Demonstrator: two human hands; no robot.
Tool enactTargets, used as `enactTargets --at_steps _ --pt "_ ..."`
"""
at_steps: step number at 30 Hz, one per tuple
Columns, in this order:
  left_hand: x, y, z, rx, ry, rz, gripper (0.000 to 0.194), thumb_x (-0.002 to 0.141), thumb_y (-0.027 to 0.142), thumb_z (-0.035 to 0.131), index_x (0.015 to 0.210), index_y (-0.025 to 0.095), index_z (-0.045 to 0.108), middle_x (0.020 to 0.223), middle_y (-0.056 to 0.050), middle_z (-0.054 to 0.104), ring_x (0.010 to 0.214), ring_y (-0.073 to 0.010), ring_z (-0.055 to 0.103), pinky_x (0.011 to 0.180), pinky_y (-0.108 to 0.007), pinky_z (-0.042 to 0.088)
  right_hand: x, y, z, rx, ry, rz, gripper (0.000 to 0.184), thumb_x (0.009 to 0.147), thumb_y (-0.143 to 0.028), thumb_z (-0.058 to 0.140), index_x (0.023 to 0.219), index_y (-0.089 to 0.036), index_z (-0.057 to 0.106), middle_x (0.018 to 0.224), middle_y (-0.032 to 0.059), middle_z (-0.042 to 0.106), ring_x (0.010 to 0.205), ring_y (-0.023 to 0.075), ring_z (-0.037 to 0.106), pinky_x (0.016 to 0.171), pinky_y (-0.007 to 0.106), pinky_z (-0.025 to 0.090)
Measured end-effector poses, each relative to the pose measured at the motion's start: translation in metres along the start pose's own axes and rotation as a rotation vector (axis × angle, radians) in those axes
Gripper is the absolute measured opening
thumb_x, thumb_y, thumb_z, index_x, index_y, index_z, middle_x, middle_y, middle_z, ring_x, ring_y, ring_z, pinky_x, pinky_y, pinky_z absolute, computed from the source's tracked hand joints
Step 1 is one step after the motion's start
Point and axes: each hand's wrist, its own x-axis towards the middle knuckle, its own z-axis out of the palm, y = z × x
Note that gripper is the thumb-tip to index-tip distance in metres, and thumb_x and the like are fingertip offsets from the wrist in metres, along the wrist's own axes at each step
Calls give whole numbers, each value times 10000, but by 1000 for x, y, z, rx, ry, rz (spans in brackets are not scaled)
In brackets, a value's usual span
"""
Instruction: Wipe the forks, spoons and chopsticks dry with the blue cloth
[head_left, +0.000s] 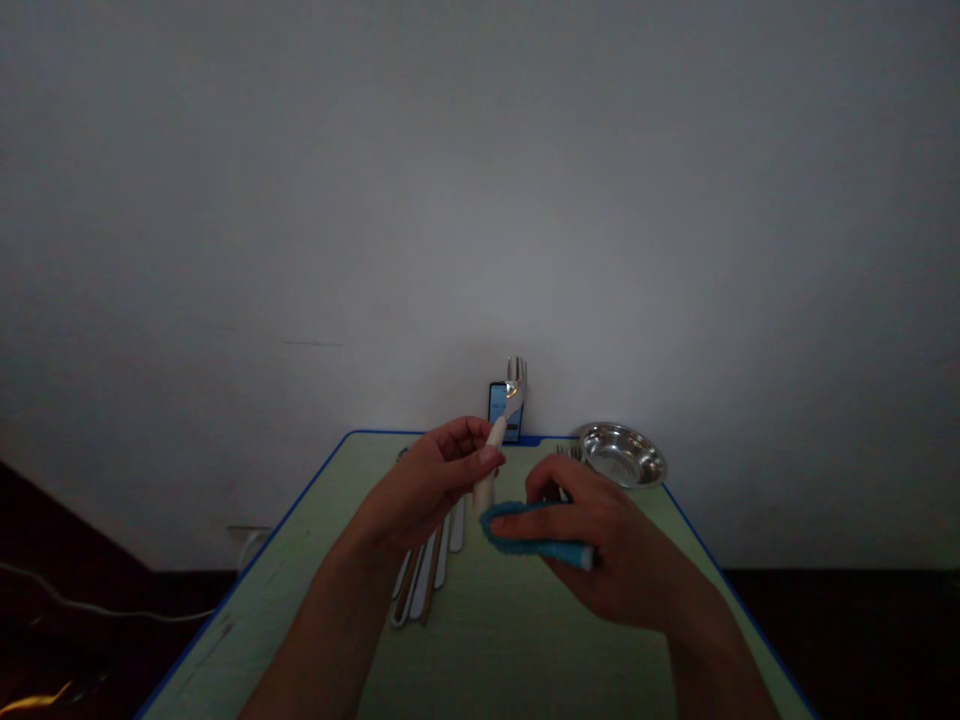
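Note:
My left hand point(442, 475) is closed around a fork point(490, 462) with a pale handle, its metal tines pointing up and away from me. In my right hand point(592, 520) is a folded blue cloth point(525, 528), pressed between thumb and fingers. The cloth meets the lower end of the fork's handle. Beneath my left hand lie several pieces of cutlery point(424, 575) side by side, their far ends partly hidden by the hand. Beyond my right hand the tines of another fork point(568, 453) show; the rest of it is covered.
A shiny metal bowl point(622, 455) stands at the table's far right corner. Behind the held fork a phone point(498, 400) leans against the white wall point(480, 200). The pale green table point(510, 650) has a blue edge. A white cable point(112, 607) runs at the left.

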Motion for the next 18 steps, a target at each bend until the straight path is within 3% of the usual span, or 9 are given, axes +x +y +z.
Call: enactTargets --at_steps 6,15,18 --pt "-1 -2 -1 17 4 19 295 623 257 782 821 140 597 676 16 578 598 -83 526 544 -187 369 -2 3 0 -2 24 -14 436 757 -51 542 1087 -324 623 938 16 482 831 130 489 713 290 424" --pt "-6 -10 -5 89 -13 54 268 634 235 770 881 159 699 815 -30 672 763 -139 574 739 -247 399 -4 10 6 -52 400 -41 388 802 -109 543 1132 -304 596 932 20 495 812 133 504 677 287 453" --pt "-6 -10 -3 120 -28 57 243 641 236 764 872 174 721 818 -30 689 783 -146 575 770 -256 391 -2 9 9 -70 473 -27 401 792 -96 552 1135 -299 596 926 19 490 814 133 505 678 286 454"
